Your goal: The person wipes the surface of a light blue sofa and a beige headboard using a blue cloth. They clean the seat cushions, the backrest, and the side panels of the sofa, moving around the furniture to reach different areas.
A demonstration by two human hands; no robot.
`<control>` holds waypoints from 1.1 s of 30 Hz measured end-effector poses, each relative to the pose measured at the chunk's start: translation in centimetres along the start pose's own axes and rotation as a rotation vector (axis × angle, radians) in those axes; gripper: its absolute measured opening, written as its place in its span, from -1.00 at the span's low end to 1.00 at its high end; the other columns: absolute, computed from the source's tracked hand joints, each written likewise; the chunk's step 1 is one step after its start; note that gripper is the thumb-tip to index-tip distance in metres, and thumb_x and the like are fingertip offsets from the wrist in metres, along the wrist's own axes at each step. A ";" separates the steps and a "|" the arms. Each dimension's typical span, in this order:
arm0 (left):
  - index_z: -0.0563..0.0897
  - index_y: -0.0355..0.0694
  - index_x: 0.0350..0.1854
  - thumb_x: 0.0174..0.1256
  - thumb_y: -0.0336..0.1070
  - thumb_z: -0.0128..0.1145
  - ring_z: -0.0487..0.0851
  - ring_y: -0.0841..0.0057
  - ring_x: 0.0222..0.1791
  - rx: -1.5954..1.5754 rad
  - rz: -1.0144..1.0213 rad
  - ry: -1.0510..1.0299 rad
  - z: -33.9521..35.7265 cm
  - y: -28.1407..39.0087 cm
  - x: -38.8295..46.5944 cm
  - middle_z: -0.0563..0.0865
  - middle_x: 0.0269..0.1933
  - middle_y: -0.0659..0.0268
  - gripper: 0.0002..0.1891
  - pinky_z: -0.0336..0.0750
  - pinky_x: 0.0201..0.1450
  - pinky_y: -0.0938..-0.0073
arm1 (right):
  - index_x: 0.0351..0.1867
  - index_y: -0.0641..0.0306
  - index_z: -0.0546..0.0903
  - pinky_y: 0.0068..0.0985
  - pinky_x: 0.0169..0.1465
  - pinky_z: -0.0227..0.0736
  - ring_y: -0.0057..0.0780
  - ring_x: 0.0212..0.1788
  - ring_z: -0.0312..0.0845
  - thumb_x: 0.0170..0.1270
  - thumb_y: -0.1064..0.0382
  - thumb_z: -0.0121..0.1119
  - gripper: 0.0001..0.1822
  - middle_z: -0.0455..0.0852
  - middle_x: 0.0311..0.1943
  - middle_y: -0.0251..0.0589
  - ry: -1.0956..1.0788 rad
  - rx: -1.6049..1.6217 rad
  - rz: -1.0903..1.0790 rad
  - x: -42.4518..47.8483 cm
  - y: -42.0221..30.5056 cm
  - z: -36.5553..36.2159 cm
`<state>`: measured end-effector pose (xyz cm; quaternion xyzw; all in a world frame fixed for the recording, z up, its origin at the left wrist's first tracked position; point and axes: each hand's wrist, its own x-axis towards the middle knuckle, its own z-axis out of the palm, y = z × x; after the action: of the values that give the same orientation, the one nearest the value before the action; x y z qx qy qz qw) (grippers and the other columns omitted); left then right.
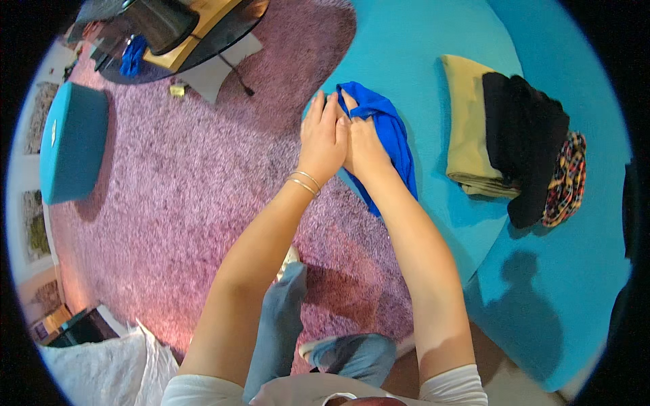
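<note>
A bright blue cloth garment [388,116] hangs at the near edge of the turquoise sofa seat [431,30]. My right hand [364,144] is partly wrapped in it, with a fold over its fingers and the rest draping down past the wrist. Against its side rests my left hand [324,139], fingers stretched forward and their tips close to the cloth's edge. Whether the left fingers pinch any cloth is hidden. On the seat to the right lie a folded khaki garment [467,127], a black garment [523,127] overlapping it, and a multicoloured patterned cloth [566,182].
A turquoise ottoman [78,144] stands on the purple carpet [203,177] at left. At upper left, a dark glass table [213,51] carries a wooden board [185,53], a black object [165,25] and another blue item [133,56]. White fabric [106,368] lies at lower left.
</note>
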<state>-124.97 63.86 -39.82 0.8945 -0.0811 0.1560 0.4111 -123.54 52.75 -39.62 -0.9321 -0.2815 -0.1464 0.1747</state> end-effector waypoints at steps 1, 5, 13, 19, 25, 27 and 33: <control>0.34 -0.40 0.36 0.41 -0.22 -0.01 0.31 -0.08 0.37 -0.107 -0.088 -0.010 -0.9 -0.4 -0.4 0.37 0.34 -0.19 -0.46 0.14 0.44 0.09 | 0.35 0.23 0.40 0.06 0.36 0.18 0.08 0.46 0.12 0.27 0.16 0.03 -0.41 0.47 0.30 0.07 -0.015 0.046 0.020 0.8 -1.0 -0.1; 0.32 -0.34 0.39 0.33 -0.16 0.18 0.39 0.03 0.29 -0.417 -0.466 -0.012 -6.6 -0.8 -1.8 0.44 0.26 -0.11 -0.36 0.24 0.39 0.20 | 0.36 0.21 0.39 -0.21 0.35 0.25 -0.12 0.35 0.37 0.35 0.18 -0.01 -0.46 0.53 0.26 0.03 -0.328 0.370 0.194 1.8 -5.9 1.0; 0.47 -0.26 0.12 0.26 -0.18 0.34 0.50 0.55 0.03 -0.481 -0.887 -0.086 -25.8 -1.8 -9.9 0.55 0.00 0.23 -0.52 0.45 0.10 0.49 | 0.01 0.33 0.61 -0.46 0.04 0.47 -0.47 -0.07 0.58 0.41 0.17 0.08 -0.70 0.69 -0.11 -0.24 -0.483 1.509 1.385 3.4 -24.1 -4.4; 0.57 -0.29 -0.11 0.28 -0.21 0.31 0.54 0.62 -0.28 -0.340 -1.069 -0.236 -36.8 -0.6 -8.0 0.63 -0.30 0.30 -0.70 0.50 -0.21 0.46 | 0.03 0.33 0.59 -0.50 0.04 0.46 -0.53 -0.10 0.55 0.41 0.18 0.10 -0.70 0.67 -0.13 -0.29 -0.462 1.485 1.459 7.6 -30.5 -5.9; 0.61 -0.30 -0.37 0.29 -0.20 0.25 0.50 0.65 -0.46 -0.536 -1.274 -0.061 -42.9 -2.7 -5.7 0.57 -0.52 0.38 -0.77 0.42 -0.38 0.49 | 0.07 0.38 0.54 -0.48 0.09 0.44 -0.49 -0.06 0.54 0.40 0.15 0.11 -0.64 0.64 -0.08 -0.24 -0.487 1.419 1.397 15.5 -31.5 -6.3; 0.58 -0.26 -0.41 0.29 -0.26 0.25 0.42 0.74 -0.45 -0.565 -1.271 0.056 -44.6 -3.5 -4.0 0.49 -0.52 0.45 -0.81 0.37 -0.42 0.58 | 0.09 0.42 0.52 -0.46 0.12 0.43 -0.47 -0.02 0.53 0.41 0.17 0.10 -0.62 0.63 -0.04 -0.19 -0.519 1.439 1.327 18.2 -32.1 -6.0; 0.60 -0.25 -0.40 0.28 -0.29 0.26 0.45 0.72 -0.44 -0.543 -1.245 0.231 -48.3 -7.2 1.8 0.54 -0.50 0.44 -0.83 0.40 -0.38 0.56 | 0.18 0.36 0.47 -0.45 0.18 0.40 -0.42 0.04 0.52 0.40 0.21 0.09 -0.60 0.60 0.02 -0.18 -0.624 1.361 1.277 26.6 -34.4 -3.2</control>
<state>-131.62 105.27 -14.67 0.6175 0.4557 -0.0406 0.6398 -122.67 90.91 -18.53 -0.6065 0.2174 0.4215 0.6382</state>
